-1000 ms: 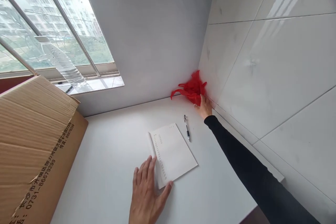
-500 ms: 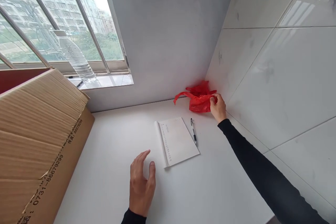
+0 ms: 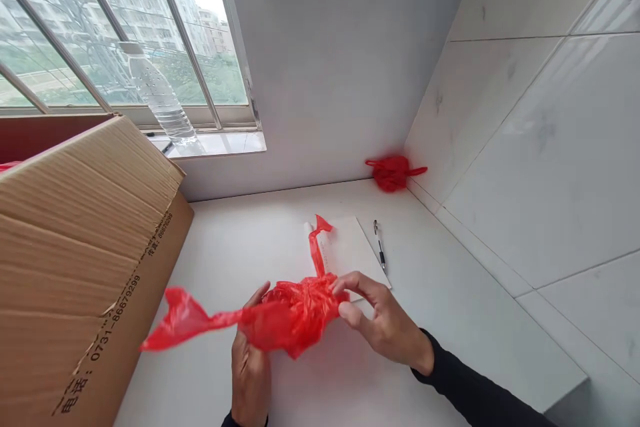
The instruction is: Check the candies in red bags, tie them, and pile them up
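A crumpled red plastic bag is held between both hands above the white counter. My left hand grips its lower left side, fingers closed under it. Fingers of my right hand pinch its right edge. One loose strip of the bag trails left, another sticks up over the notepad. A second bunch of red plastic bags lies in the far corner against the tiled wall.
A black pen lies right of the notepad. A large open cardboard box stands at the left. A clear plastic bottle stands on the window sill. Tiled wall rises along the right.
My right hand has come back from the corner with one red bag, and my left hand has taken hold of it too. The rest of the red bundle stays in the corner.
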Tool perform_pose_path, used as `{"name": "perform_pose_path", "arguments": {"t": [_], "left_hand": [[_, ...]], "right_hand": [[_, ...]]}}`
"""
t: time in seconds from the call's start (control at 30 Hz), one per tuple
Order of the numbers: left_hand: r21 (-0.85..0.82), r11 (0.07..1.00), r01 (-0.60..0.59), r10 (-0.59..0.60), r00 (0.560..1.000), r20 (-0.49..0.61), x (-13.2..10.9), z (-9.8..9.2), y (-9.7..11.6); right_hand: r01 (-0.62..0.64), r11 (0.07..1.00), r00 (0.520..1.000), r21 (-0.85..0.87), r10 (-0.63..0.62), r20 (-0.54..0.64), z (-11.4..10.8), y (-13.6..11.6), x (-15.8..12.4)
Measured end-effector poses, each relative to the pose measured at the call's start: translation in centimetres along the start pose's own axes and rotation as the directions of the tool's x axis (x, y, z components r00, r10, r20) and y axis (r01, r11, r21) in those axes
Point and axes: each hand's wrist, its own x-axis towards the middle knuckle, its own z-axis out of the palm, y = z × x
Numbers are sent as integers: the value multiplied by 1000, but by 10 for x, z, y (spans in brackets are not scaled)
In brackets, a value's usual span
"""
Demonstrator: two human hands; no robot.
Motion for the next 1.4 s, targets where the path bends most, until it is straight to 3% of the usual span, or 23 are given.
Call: {"name": "perform_pose_path", "arguments": {"t": [0.1, 0.2, 0.3, 0.37, 0.43, 0.53, 0.67, 0.73, 0.83, 0.9, 0.97, 1.07, 1.2, 1.27, 1.4], "left_hand": [[21, 999, 25, -25, 1000, -12, -15, -22, -5], [112, 993, -41, 44, 999, -21, -33, -40, -2], [247, 943, -223, 196, 972, 129, -44, -50, 4], [322, 881, -348, 280, 930, 239, -46, -52, 5], [351, 848, -397, 317, 911, 262, -45, -52, 2], [339, 875, -344, 295, 937, 188, -41, -59, -3], [370, 920, -128, 174, 980, -93, -42, -78, 3], [350, 936, -34, 97, 981, -166, -46, -82, 12], [337, 936, -98, 118, 992, -41, -51, -75, 25], [356, 900, -252, 234, 968, 93, -51, -66, 29], [361, 859, -364, 331, 931, 151, -49, -61, 29], [357, 874, -331, 329, 942, 68, -48, -66, 26], [332, 927, -177, 197, 980, -29, -54, -77, 29], [296, 943, -151, 162, 987, -14, -58, -77, 33], [216, 951, -223, 213, 975, 68, -61, -73, 43]], "right_hand": [[-117, 993, 987, -31, 119, 110, 25, 11, -23], [-6, 983, 987, -184, 36, 157, 39, 17, -33], [159, 917, 966, -367, -68, 248, 49, 20, -35], [172, 893, 959, -415, -55, 279, 52, 20, -35], [157, 894, 957, -420, -33, 288, 51, 18, -35], [109, 898, 970, -427, -3, 242, 37, 13, -36], [-97, 886, 991, -453, 126, 33, 10, 4, -41], [-138, 879, 990, -455, 130, -50, 5, 0, -43], [-16, 884, 999, -468, -1, -37, 16, -3, -43], [86, 876, 996, -475, -70, 52, 29, -4, -40], [132, 870, 988, -475, -80, 128, 38, -6, -36], [25, 909, 998, -415, -1, 58, 37, -10, -32], [-190, 958, 981, -216, 178, -74, 25, -16, -37], [-222, 960, 974, -173, 208, -94, 24, -18, -42], [-166, 964, 985, -210, 154, -71, 25, -21, -46]]}}
